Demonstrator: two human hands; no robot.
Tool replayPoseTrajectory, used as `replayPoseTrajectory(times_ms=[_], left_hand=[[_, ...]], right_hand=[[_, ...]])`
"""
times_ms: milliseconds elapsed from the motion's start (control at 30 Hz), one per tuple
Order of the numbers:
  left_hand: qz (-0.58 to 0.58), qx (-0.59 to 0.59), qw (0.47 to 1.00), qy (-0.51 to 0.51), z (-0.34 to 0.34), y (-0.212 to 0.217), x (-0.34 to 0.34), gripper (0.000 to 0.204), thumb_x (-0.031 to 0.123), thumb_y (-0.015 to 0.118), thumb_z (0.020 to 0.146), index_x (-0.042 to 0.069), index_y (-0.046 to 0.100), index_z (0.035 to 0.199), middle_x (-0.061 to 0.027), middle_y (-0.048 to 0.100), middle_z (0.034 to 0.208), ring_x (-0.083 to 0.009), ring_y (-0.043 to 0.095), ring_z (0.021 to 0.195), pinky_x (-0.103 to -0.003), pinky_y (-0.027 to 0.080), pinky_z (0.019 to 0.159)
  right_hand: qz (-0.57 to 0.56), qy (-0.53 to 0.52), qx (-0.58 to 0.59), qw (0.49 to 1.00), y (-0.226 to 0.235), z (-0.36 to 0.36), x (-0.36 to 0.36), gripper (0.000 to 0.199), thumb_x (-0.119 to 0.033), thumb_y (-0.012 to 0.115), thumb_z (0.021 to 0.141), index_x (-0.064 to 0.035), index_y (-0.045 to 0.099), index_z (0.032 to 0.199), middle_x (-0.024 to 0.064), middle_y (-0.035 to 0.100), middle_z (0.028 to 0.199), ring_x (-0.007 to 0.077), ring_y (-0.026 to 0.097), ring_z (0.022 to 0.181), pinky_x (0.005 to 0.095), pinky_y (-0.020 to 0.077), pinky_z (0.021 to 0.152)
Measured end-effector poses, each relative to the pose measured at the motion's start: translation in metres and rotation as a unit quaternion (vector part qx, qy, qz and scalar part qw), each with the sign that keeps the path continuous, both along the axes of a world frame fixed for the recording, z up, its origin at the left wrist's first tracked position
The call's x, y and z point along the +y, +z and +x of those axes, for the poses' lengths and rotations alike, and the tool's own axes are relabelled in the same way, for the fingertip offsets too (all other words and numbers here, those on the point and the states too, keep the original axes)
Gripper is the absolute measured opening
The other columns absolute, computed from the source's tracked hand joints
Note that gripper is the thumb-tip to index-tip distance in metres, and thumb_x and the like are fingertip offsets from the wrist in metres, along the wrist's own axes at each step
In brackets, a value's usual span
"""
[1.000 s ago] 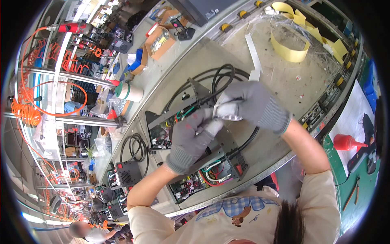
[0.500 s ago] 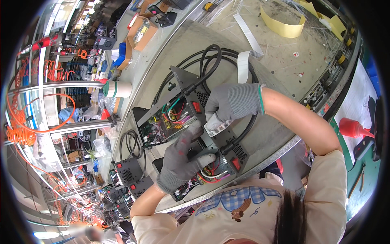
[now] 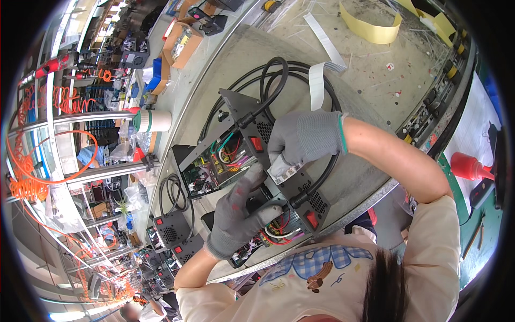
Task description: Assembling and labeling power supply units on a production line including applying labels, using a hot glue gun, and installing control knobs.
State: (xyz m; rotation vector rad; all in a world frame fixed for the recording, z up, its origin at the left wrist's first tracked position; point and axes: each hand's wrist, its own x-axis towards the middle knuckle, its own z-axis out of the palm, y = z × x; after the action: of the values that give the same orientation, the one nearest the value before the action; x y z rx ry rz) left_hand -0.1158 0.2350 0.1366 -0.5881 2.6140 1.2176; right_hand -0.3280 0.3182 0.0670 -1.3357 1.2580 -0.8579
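Two black-cased electronic units lie side by side, uncovered, with coloured wires inside: the farther unit (image 3: 206, 170) and the nearer unit (image 3: 307, 199). Each has a vented end panel with a red rocker switch and a plugged-in black cable. My right hand (image 3: 306, 138), in a grey glove, is closed with its fingertips on a white printed label (image 3: 288, 175) at the nearer unit's end panel. My gloved left hand (image 3: 234, 214) rests over the nearer unit, thumb and fingers spread apart. The hand hides part of that unit's inside.
A coiled black cable (image 3: 336, 96) and a white label strip (image 3: 316, 86) lie beyond my right hand. Yellow paper strips (image 3: 370, 28) lie farther off. More black units (image 3: 167, 228) stand at left. A red bottle (image 3: 465, 166) and pliers (image 3: 479, 231) lie at right.
The whole view has shifted slightly. My right hand stays at the label, its fingers moved a little over it. My left hand keeps nearly the same place on the nearer unit.
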Motion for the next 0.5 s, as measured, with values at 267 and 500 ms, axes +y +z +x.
replayPoseTrajectory(times_ms=[267,500], left_hand=[[0.001,0.009,1.000,0.004,0.0055,-0.0015,-0.0005,0.079,0.022,0.076,0.076,-0.001,0.032,0.138,-0.0204,0.053,0.126,-0.0264,0.054,0.116,-0.034,0.045,0.095],[0.000,0.005,1.000,-0.007,0.0033,-0.0022,-0.0003,0.080,0.025,0.075,0.077,0.000,0.031,0.139,-0.0204,0.053,0.126,-0.0270,0.054,0.117,-0.034,0.044,0.096]], right_hand=[[-0.012,0.001,0.038,0.999,0.0030,0.0037,-0.0006,0.024,-0.026,0.066,0.078,-0.0027,0.070,0.080,0.0064,0.066,0.067,0.0124,0.059,0.059,0.0282,0.0453,0.057],[-0.001,-0.006,0.043,0.999,0.0042,0.0027,0.0031,0.025,-0.028,0.067,0.079,-0.0034,0.070,0.081,0.0066,0.067,0.067,0.0132,0.060,0.059,0.0288,0.0458,0.058]])
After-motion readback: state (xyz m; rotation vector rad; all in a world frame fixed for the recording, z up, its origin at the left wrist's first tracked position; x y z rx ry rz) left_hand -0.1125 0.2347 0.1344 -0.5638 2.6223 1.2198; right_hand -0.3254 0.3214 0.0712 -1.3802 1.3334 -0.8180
